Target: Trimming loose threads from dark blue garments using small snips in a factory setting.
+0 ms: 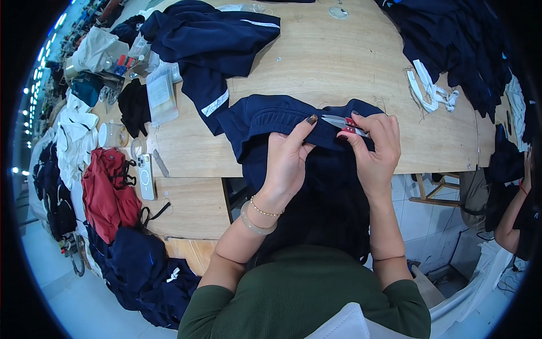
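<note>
At table edge (420,161): left hand (287,164) pinching navy garment (271,121), right hand (379,148) gripping red snips (349,130).

A phone (146,177) is laid back up on the tabletop (350,62). A red garment (110,192) is crumpled just to the phone's left, and white garments (76,130) are heaped farther left. A grey strip (161,163) is placed just to the phone's right, while a black cord (155,213) is dropped on its near side, with navy garments (135,265) piled lower still. Beyond the phone, a bunched black cloth (134,107) and a clear packet (162,97) can be seen. Well to the phone's right, white strips (433,95) are strewn, dark garments (457,45) are massed, and a wooden stool (424,200) is partly shown.
</note>
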`<state>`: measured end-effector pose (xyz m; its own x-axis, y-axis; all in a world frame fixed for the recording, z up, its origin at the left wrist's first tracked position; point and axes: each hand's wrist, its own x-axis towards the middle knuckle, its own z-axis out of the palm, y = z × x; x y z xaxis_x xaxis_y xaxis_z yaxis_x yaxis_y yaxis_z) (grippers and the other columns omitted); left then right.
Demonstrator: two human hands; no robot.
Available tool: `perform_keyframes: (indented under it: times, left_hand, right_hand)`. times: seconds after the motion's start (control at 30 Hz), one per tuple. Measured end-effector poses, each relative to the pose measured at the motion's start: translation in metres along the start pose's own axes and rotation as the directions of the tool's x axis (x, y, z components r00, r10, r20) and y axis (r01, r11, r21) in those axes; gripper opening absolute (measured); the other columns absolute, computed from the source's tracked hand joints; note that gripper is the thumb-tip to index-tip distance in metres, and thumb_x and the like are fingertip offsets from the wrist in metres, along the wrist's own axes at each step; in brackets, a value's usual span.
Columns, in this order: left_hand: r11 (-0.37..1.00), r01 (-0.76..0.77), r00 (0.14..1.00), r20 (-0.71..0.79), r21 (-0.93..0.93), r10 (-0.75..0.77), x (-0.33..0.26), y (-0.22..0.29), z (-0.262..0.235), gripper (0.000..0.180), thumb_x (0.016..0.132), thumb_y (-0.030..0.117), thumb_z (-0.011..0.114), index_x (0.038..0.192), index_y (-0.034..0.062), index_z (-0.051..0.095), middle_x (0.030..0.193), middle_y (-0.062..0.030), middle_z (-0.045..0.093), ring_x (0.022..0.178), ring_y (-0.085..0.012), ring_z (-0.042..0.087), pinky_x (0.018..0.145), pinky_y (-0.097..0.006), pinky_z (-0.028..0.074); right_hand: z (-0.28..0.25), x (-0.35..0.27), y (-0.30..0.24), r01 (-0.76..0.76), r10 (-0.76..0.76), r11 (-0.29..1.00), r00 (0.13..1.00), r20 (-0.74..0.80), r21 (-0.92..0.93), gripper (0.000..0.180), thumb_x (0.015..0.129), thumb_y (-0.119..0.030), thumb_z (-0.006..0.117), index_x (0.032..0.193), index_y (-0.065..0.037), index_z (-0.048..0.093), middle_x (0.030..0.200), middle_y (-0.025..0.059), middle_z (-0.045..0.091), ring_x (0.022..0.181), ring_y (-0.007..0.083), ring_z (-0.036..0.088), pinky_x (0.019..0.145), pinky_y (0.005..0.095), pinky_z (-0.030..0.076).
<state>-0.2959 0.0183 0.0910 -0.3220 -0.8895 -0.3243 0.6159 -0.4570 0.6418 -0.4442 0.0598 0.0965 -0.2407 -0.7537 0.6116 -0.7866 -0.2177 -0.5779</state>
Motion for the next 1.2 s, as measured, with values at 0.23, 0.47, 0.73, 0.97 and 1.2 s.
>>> perform_keyframes:
  times: [0.23, 0.47, 0.73, 0.97, 1.2]
  left_hand:
    - [1.0, -0.001, 1.0, 0.003, -0.003, 0.001, -0.0001, 0.0012, 0.0006, 0.013, 0.093, 0.007, 0.062, 0.095, -0.0049, 0.067, 0.094, -0.01, 0.07, 0.084, -0.0131, 0.067, 0.079, -0.028, 0.054]
    - [1.0, 0.005, 1.0, -0.013, 0.006, -0.004, 0.0001, 0.0006, 0.0002, 0.015, 0.093, 0.007, 0.062, 0.093, -0.0063, 0.067, 0.093, -0.0103, 0.071, 0.082, -0.0131, 0.068, 0.079, -0.027, 0.054]
    - [1.0, 0.01, 1.0, -0.005, -0.001, -0.01, 0.0006, 0.0, -0.0005, 0.015, 0.093, 0.007, 0.062, 0.093, -0.0068, 0.067, 0.093, -0.0106, 0.071, 0.083, -0.013, 0.068, 0.08, -0.027, 0.054]
    - [1.0, -0.003, 1.0, 0.0, 0.0, 0.003, 0.0011, -0.0009, -0.0014, 0.015, 0.093, 0.007, 0.062, 0.096, -0.0065, 0.067, 0.095, -0.0107, 0.071, 0.084, -0.0133, 0.068, 0.081, -0.027, 0.054]
    - [1.0, 0.009, 1.0, 0.001, 0.003, -0.009, 0.0014, -0.0022, -0.0013, 0.015, 0.093, 0.007, 0.062, 0.097, -0.0065, 0.066, 0.095, -0.0106, 0.07, 0.084, -0.0137, 0.068, 0.08, -0.027, 0.054]
  right_hand:
    - [-0.0003, -0.0001, 0.0014, -0.033, 0.034, 0.999, 0.999, -0.003, 0.039, 0.026, 0.068, -0.01, 0.082, 0.089, -0.002, 0.068, 0.076, 0.005, 0.059, 0.072, 0.0217, 0.048, 0.063, 0.032, 0.04]
    - [0.0004, 0.0007, 0.0026, -0.011, 0.011, 1.0, 1.0, 0.001, 0.026, 0.028, 0.067, -0.01, 0.082, 0.089, -0.001, 0.067, 0.075, 0.0054, 0.058, 0.071, 0.0221, 0.048, 0.063, 0.032, 0.04]
    - [0.002, -0.0011, 0.004, -0.028, 0.028, 0.998, 1.0, 0.007, 0.062, 0.028, 0.067, -0.01, 0.083, 0.089, -0.001, 0.067, 0.076, 0.0057, 0.059, 0.071, 0.0218, 0.048, 0.063, 0.0319, 0.04]
    - [0.0019, -0.0025, 0.0035, -0.089, 0.088, 0.992, 0.996, 0.015, 0.092, 0.027, 0.067, -0.01, 0.082, 0.088, -0.001, 0.067, 0.076, 0.0056, 0.059, 0.071, 0.0216, 0.048, 0.062, 0.031, 0.04]
    - [0.001, 0.0, 0.0049, -0.039, 0.039, 0.998, 0.999, 0.006, 0.056, 0.027, 0.067, -0.011, 0.083, 0.087, 0.0, 0.067, 0.075, 0.0058, 0.06, 0.071, 0.0217, 0.048, 0.062, 0.0314, 0.04]
